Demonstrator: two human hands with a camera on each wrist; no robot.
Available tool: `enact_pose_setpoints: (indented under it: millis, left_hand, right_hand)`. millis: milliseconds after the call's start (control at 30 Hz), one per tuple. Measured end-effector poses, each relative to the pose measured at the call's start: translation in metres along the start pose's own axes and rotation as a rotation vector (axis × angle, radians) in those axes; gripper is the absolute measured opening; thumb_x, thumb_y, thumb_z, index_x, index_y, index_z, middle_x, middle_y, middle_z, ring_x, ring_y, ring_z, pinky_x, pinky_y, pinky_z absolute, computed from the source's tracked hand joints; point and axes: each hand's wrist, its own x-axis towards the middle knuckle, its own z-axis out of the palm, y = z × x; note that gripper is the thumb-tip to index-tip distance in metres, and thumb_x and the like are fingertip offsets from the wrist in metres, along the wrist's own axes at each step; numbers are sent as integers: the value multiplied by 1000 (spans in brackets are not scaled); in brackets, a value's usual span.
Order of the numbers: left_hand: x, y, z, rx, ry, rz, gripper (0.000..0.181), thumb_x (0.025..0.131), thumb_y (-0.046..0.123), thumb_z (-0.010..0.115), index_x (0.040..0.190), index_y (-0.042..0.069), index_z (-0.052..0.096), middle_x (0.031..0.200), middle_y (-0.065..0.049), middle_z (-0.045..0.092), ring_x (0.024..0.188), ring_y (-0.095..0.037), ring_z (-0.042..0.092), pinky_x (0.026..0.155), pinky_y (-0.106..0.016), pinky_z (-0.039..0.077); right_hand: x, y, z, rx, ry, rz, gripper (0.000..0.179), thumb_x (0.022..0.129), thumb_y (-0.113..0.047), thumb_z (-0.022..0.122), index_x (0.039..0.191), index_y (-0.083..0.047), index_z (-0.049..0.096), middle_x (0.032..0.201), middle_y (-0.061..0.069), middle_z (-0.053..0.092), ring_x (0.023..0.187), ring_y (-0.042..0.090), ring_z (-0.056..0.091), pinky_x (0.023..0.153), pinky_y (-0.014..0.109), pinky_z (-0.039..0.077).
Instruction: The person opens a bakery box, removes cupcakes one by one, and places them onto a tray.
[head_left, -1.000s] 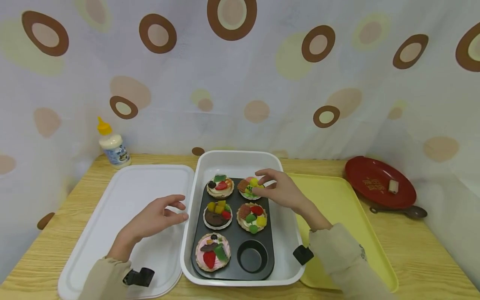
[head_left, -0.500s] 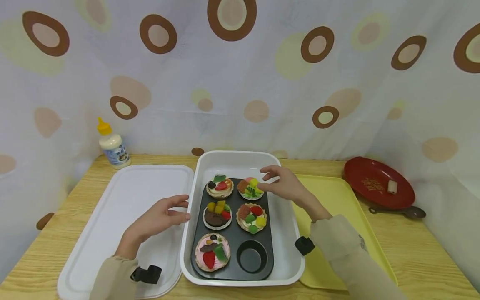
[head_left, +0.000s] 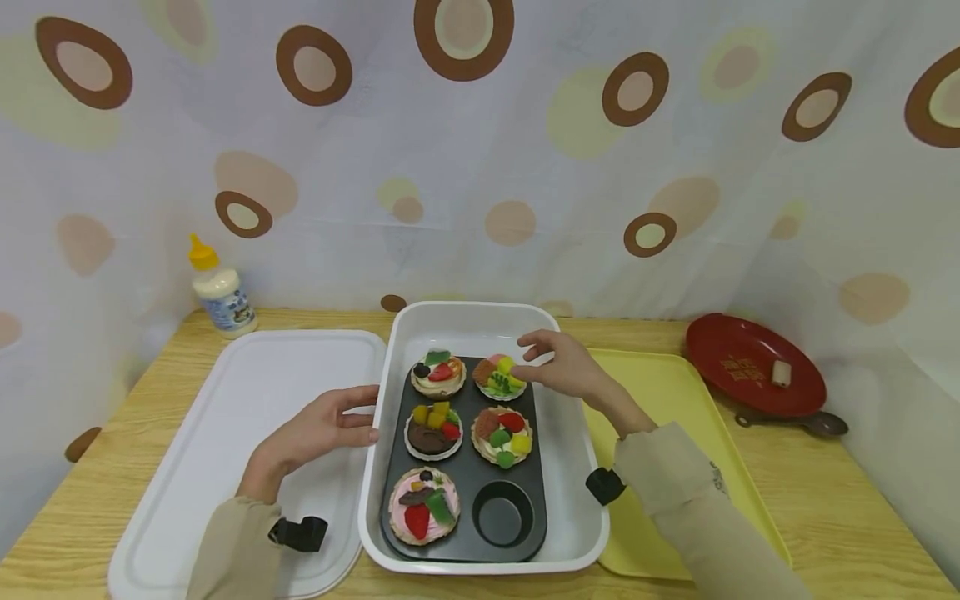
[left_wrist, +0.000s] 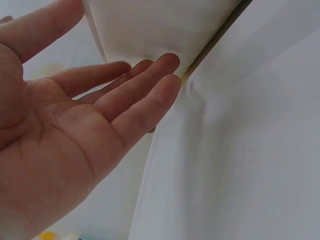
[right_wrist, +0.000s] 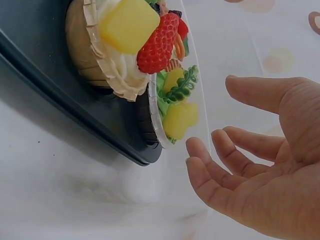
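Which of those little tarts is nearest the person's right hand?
The tart at the back right of the dark muffin pan. The right hand hovers right beside it, while the other four tarts sit farther away.

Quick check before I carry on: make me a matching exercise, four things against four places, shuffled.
1. squeeze bottle
2. muffin pan
3. dark spoon
4. right hand

A. at the near edge of the red plate
B. inside the white tub
C. next to the far-right tart
D. behind the flat white tray

Pairs: 1-D, 2-B, 3-A, 4-C
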Motion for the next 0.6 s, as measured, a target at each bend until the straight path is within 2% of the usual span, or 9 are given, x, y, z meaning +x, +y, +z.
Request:
enact_pose_setpoints:
  millis: [200,600]
  left_hand:
    - [0,-1,-2,-7,-35,4,67,90,7,65,141,-17,28,144,-34,34,127,-48,40,93,-32,49]
    - [1,1,-3,26,-50,-8,67,91,8,64,143,-15,27,144,-33,34,126,-47,42,97,-40,47]
  right_hand:
    - [2,0,0,-28,-5,7,50,86,-20,71,128,2,55,112,19,58,102,33,53,78,37,49]
    - [12,1,2,-55,-46,52,56,80,-15,76,128,2,54,122,23,55,109,35,52,87,45,48]
